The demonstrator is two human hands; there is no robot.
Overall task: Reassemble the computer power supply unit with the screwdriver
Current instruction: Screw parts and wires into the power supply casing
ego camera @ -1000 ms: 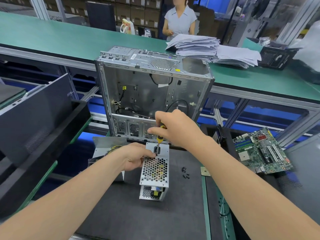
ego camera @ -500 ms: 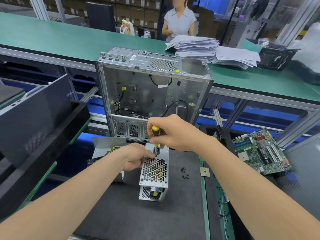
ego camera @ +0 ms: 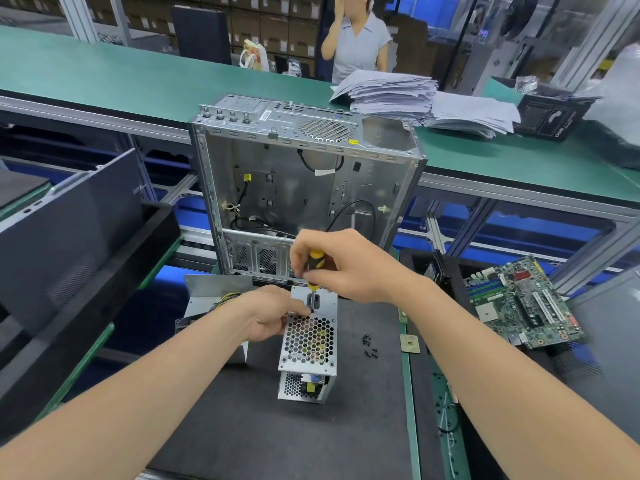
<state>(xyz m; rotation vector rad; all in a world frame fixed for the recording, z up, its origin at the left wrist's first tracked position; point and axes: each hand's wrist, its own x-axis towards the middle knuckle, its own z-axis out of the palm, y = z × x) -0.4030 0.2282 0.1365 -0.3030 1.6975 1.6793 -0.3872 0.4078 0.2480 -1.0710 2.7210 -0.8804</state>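
Head view: right grip (ego camera: 346, 268) clasps screwdriver (ego camera: 316, 263) upright, left grip (ego camera: 273, 313) holds power supply (ego camera: 308, 341).

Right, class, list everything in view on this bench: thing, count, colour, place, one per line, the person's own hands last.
power supply unit: one, silver, centre of mat
screwdriver: one, yellow-black, upright on the unit
screws: several, black, right of unit
square chip: one, tan, mat's right edge
computer case: one, silver, behind unit
motherboard: one, green, far right
paper stack: one, white, green bench
left hand: one, holds unit's left edge
right hand: one, grips screwdriver handle
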